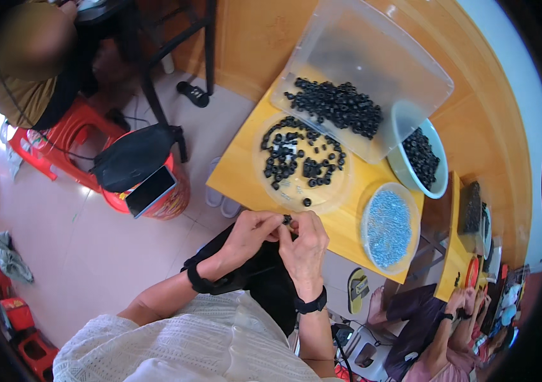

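Just past the near edge of the yellow table (237, 170), my left hand (250, 237) and my right hand (303, 246) meet in front of me. Between their fingertips is a small black part (287, 219), held in a pinch from both sides and partly covered by fingers. Nearest to the hands on the table, a clear round tray (296, 191) carries scattered small black parts (278, 162). A round tub (390, 229) of tiny silvery-blue pieces, too small to name, sits to the right.
A tilted clear plastic bin (373, 44) and a pale green bowl (404, 167) hold more black parts. Left stands a red bucket (179, 197) with a black bag (134, 158) and a phone (151, 192) on top. Other people sit at left and lower right.
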`<state>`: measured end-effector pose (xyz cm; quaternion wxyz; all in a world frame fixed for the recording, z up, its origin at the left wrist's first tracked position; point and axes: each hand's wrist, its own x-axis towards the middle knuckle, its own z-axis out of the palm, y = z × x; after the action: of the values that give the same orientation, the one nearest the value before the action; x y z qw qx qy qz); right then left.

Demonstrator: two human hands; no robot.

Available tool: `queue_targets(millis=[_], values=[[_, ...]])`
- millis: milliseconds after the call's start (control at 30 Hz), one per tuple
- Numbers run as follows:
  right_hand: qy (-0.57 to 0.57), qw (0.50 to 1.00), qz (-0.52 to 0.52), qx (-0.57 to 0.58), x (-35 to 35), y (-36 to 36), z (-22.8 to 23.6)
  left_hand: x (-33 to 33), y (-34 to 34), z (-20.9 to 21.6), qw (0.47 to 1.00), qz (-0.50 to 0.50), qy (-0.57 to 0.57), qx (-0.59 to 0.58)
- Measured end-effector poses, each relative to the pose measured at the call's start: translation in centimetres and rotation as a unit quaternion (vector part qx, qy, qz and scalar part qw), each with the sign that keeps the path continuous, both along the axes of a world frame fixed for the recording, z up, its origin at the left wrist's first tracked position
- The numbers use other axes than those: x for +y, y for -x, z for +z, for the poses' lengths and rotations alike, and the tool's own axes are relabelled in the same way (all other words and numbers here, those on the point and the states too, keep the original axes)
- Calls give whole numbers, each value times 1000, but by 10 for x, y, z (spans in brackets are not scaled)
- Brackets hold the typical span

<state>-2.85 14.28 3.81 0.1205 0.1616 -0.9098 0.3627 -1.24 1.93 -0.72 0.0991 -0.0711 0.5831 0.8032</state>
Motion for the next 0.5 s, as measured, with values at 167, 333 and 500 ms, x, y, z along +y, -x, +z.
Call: queue_targets(millis=[167, 333, 500], values=[[137, 984, -115, 14, 32, 43, 18, -10, 2, 20, 999, 23, -6, -43], [221, 943, -225, 101, 116, 141, 52, -28, -2, 12, 998, 22, 5, -54], [183, 923, -269, 206, 213, 206, 91, -30, -9, 9, 999, 3, -17, -49]])
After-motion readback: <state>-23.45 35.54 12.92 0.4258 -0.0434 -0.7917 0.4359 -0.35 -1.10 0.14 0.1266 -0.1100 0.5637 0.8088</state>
